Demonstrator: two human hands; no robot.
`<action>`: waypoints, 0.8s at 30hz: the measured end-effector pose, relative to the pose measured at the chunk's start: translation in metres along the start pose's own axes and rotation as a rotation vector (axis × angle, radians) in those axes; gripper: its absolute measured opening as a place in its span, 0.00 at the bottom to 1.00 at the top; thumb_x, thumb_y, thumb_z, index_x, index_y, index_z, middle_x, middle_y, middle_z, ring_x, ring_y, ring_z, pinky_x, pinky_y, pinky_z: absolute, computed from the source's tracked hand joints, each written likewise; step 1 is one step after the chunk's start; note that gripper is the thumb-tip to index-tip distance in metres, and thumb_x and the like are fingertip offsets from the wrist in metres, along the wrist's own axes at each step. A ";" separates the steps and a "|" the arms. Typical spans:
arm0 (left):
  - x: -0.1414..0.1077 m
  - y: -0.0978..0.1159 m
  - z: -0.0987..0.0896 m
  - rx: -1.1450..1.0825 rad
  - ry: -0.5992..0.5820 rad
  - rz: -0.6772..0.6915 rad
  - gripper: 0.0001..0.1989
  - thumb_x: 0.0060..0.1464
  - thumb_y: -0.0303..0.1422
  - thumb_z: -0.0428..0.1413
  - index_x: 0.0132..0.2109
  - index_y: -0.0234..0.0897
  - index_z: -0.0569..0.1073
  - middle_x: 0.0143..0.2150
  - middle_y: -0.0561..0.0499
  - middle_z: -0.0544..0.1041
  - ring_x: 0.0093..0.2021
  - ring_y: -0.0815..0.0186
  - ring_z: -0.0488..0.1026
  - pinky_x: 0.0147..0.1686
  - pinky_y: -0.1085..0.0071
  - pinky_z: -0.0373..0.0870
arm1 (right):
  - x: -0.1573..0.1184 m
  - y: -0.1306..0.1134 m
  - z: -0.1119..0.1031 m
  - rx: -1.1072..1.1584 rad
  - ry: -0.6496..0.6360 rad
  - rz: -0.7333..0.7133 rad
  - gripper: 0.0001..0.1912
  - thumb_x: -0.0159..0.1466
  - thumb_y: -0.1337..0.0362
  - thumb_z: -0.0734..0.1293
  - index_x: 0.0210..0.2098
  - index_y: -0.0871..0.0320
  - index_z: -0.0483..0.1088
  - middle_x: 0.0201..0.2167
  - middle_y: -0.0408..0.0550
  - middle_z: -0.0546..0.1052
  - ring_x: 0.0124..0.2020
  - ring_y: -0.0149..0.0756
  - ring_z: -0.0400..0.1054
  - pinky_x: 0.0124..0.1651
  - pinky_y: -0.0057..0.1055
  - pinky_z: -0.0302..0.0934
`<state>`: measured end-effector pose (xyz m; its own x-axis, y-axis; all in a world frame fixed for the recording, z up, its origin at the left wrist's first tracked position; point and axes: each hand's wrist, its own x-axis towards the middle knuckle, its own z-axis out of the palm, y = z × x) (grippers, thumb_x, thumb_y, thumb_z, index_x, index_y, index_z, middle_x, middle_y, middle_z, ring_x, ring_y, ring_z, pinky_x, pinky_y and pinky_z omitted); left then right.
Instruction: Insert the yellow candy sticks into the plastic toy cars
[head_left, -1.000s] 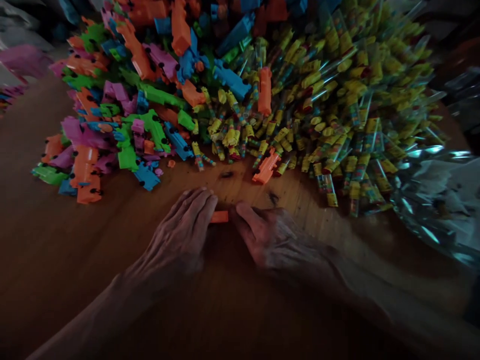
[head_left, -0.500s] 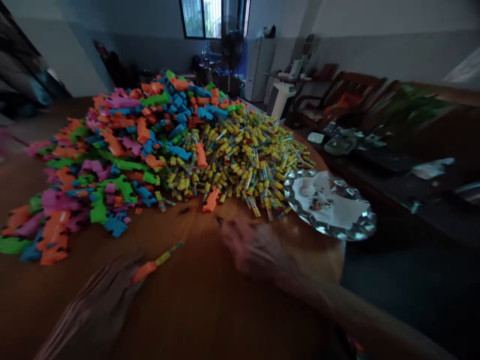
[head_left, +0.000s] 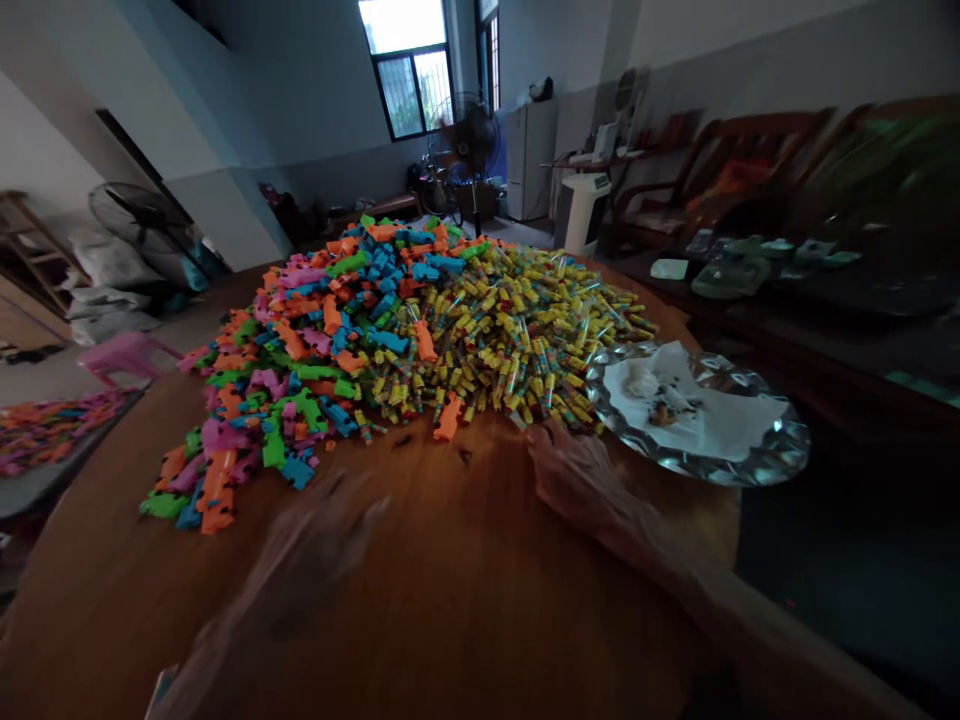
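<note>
My left hand [head_left: 319, 535], smeared by motion, hangs over the table in front of the coloured plastic toys, thumb and fingers apart, and nothing shows in it. My right hand [head_left: 574, 470] is at the front edge of the heap of small yellow-wrapped tubes [head_left: 517, 310], fingers closed. A pale tube end [head_left: 518, 421] shows at its fingertips. Orange, blue, green and pink car-like toys [head_left: 300, 340] are piled on the left, against the tubes. A lone orange toy [head_left: 448, 417] lies in front, between my hands.
A shiny silver plate [head_left: 780, 450] with white paper and dark scraps stands right of my right hand. Small dark bits [head_left: 465, 456] lie on the round wooden table [head_left: 465, 590]. Beyond are a pink stool [head_left: 124, 355], more toys at far left, and a standing fan [head_left: 469, 145].
The orange toy with a tube on its end is gone from my left hand, which now reaches forward, opened. My right hand has moved right to the tubes. The view has shifted left.
</note>
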<state>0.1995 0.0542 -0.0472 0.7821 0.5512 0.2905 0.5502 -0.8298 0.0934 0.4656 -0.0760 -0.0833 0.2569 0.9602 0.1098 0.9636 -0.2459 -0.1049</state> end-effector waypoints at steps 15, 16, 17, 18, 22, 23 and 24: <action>0.067 0.039 0.041 0.071 -0.224 -0.269 0.24 0.62 0.38 0.48 0.62 0.36 0.62 0.35 0.46 0.79 0.36 0.55 0.78 0.31 0.66 0.61 | -0.004 -0.002 -0.009 0.174 -0.137 -0.225 0.11 0.66 0.66 0.61 0.42 0.61 0.75 0.33 0.53 0.77 0.31 0.39 0.70 0.30 0.33 0.50; 0.058 0.037 0.036 0.065 -0.239 -0.261 0.26 0.62 0.37 0.48 0.65 0.37 0.60 0.33 0.48 0.79 0.34 0.56 0.77 0.31 0.67 0.60 | -0.003 -0.004 -0.009 0.162 -0.152 -0.253 0.12 0.66 0.67 0.61 0.44 0.61 0.74 0.32 0.53 0.77 0.29 0.38 0.70 0.29 0.33 0.49; 0.050 0.034 0.031 0.055 -0.262 -0.250 0.27 0.62 0.36 0.47 0.67 0.38 0.58 0.31 0.50 0.78 0.31 0.58 0.77 0.30 0.67 0.58 | -0.002 -0.006 -0.009 0.154 -0.165 -0.290 0.13 0.65 0.68 0.61 0.45 0.61 0.74 0.31 0.52 0.77 0.28 0.38 0.69 0.28 0.33 0.49; 0.042 0.031 0.027 0.041 -0.291 -0.243 0.26 0.62 0.35 0.46 0.67 0.40 0.59 0.29 0.51 0.77 0.29 0.59 0.76 0.30 0.67 0.57 | -0.003 -0.008 -0.007 0.151 -0.174 -0.333 0.13 0.65 0.70 0.61 0.44 0.61 0.75 0.30 0.52 0.77 0.28 0.37 0.68 0.28 0.33 0.49; 0.018 0.019 0.017 -0.055 -0.357 -0.255 0.16 0.66 0.35 0.42 0.49 0.40 0.74 0.28 0.52 0.76 0.29 0.63 0.74 0.31 0.68 0.59 | -0.006 -0.018 0.000 0.245 -0.177 -0.509 0.11 0.64 0.72 0.60 0.38 0.62 0.75 0.35 0.53 0.77 0.32 0.35 0.68 0.33 0.31 0.55; 0.014 0.016 0.015 -0.097 -0.348 -0.252 0.17 0.66 0.35 0.41 0.43 0.39 0.74 0.28 0.51 0.76 0.30 0.64 0.75 0.32 0.69 0.61 | -0.007 -0.020 0.001 0.274 -0.182 -0.542 0.11 0.64 0.72 0.61 0.39 0.62 0.75 0.37 0.53 0.77 0.34 0.35 0.68 0.34 0.31 0.57; 0.011 0.013 0.014 -0.138 -0.339 -0.250 0.18 0.67 0.35 0.40 0.39 0.39 0.74 0.29 0.51 0.76 0.31 0.65 0.75 0.34 0.69 0.62 | -0.006 -0.022 0.002 0.289 -0.195 -0.565 0.11 0.64 0.72 0.62 0.41 0.62 0.75 0.38 0.53 0.77 0.35 0.36 0.68 0.35 0.30 0.58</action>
<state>0.2187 0.0507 -0.0561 0.6946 0.7145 -0.0835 0.7082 -0.6588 0.2539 0.4422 -0.0763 -0.0831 -0.3261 0.9442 0.0474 0.8809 0.3216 -0.3473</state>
